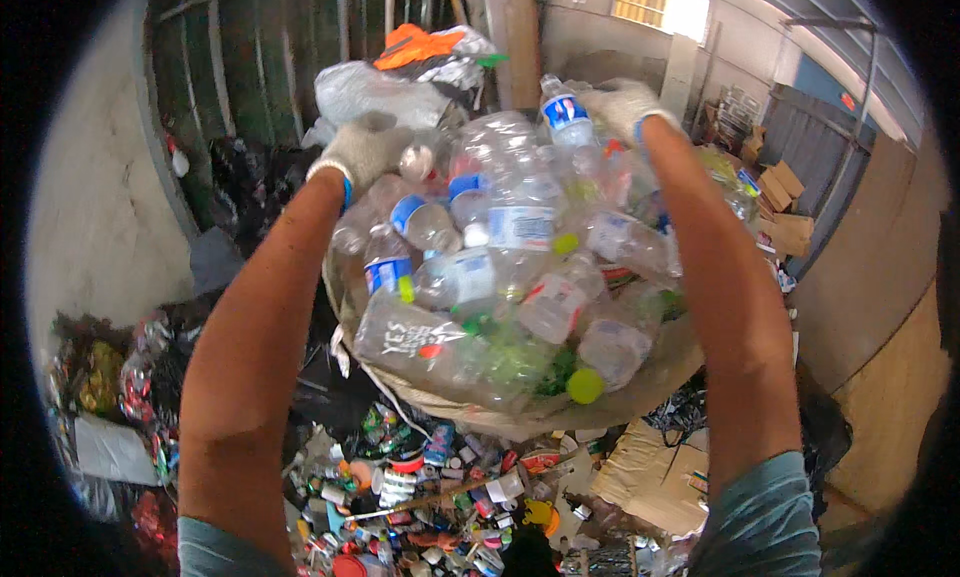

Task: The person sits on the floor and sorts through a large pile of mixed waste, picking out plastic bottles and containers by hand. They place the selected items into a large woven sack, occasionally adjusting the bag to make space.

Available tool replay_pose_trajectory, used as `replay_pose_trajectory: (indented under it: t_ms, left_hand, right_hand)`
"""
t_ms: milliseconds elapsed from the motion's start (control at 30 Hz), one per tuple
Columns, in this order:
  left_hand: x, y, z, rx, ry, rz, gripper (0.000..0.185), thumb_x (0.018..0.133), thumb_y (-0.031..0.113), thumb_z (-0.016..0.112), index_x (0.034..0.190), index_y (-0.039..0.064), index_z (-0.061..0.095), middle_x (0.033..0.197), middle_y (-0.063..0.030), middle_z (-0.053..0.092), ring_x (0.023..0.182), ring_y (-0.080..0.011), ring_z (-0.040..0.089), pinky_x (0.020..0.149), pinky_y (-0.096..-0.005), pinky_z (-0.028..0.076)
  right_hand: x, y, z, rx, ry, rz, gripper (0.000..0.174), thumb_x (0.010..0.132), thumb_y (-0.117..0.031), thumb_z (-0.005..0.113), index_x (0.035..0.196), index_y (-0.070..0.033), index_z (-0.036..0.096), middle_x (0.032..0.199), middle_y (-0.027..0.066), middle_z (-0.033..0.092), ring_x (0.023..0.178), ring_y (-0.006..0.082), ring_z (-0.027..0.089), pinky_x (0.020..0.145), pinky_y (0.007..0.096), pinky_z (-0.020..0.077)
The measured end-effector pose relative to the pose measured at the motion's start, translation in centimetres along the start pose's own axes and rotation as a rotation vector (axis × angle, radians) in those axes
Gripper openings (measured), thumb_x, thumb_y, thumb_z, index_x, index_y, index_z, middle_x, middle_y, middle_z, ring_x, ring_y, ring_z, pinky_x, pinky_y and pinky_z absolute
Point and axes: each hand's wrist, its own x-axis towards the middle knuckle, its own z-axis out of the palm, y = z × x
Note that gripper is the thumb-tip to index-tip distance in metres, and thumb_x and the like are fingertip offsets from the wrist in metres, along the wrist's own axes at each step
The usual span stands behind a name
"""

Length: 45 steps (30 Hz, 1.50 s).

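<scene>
A wide woven sack, heaped to its rim with clear plastic bottles, stands before me. My left hand, in a pale knit glove, is at the sack's far left side against the bottles. Across the heap, my right hand is gloved too and blurred, beside an upright blue-labelled bottle. The fingers of both hands are hidden or smeared, so I cannot tell whether they grip anything. A clear plastic cup with printing lies at the near left, and a green-capped bottle lies at the near rim.
Crushed cans and mixed litter cover the floor below the sack, with a stick across them. Flattened cardboard lies at the right. Black bags line the left; a white bag is behind the sack.
</scene>
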Motion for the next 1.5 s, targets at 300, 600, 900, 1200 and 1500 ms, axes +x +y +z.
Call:
replay_pose_trajectory:
  t_ms: [300, 600, 900, 1200, 1500]
  left_hand:
    - [-24.0, -7.7, -18.2, -0.374, 0.227, 0.242, 0.043, 0.104, 0.026, 0.072, 0.135, -0.005, 0.067, 0.106, -0.0100, 0.076, 0.090, -0.0160, 0.068, 0.081, -0.0337, 0.057]
    - [-83.4, -48.3, -5.4, -0.058, 0.467, -1.182, 0.027, 0.096, 0.011, 0.073, 0.121, 0.001, 0.075, 0.107, -0.0156, 0.079, 0.102, -0.0216, 0.075, 0.092, -0.0417, 0.059]
    - [-105.5, -54.6, 13.4, -0.335, -0.026, -1.483, 0.052, 0.092, 0.026, 0.078, 0.137, 0.001, 0.070, 0.129, -0.0224, 0.075, 0.124, -0.0388, 0.071, 0.107, -0.0447, 0.056]
    - [-111.4, -77.1, 11.5, 0.081, 0.152, -1.384, 0.063, 0.090, 0.028, 0.083, 0.143, 0.001, 0.063, 0.137, -0.0251, 0.070, 0.125, -0.0430, 0.069, 0.107, -0.0484, 0.056]
    - [-108.0, -90.6, 13.7, 0.114, 0.130, -1.753, 0.079, 0.079, 0.040, 0.089, 0.141, 0.004, 0.059, 0.125, -0.0278, 0.073, 0.125, -0.0466, 0.068, 0.104, -0.0542, 0.056]
  right_hand:
    - [-17.8, -2.4, 6.4, -0.068, 0.472, -0.414, 0.072, 0.102, -0.050, 0.061, 0.154, 0.000, 0.055, 0.151, 0.0236, 0.061, 0.138, 0.0368, 0.060, 0.120, 0.0448, 0.0454]
    - [-58.0, -10.4, 52.0, 0.096, -0.949, -0.448, 0.061, 0.089, -0.019, 0.085, 0.143, -0.001, 0.065, 0.137, 0.0271, 0.065, 0.125, 0.0458, 0.064, 0.105, 0.0519, 0.0543]
    - [-69.0, -5.8, 99.4, -0.086, -1.174, -0.460, 0.057, 0.096, -0.033, 0.077, 0.144, -0.007, 0.063, 0.124, 0.0238, 0.071, 0.115, 0.0421, 0.070, 0.101, 0.0530, 0.0559]
    - [-66.7, -7.6, 128.5, -0.517, -0.981, -0.640, 0.091, 0.093, -0.059, 0.076, 0.166, -0.016, 0.044, 0.149, 0.0218, 0.067, 0.131, 0.0433, 0.068, 0.108, 0.0512, 0.0553]
    - [-68.9, -2.2, 140.3, -0.498, -1.138, -0.621, 0.077, 0.092, -0.037, 0.078, 0.157, -0.002, 0.054, 0.157, 0.0274, 0.058, 0.142, 0.0425, 0.058, 0.118, 0.0468, 0.0479]
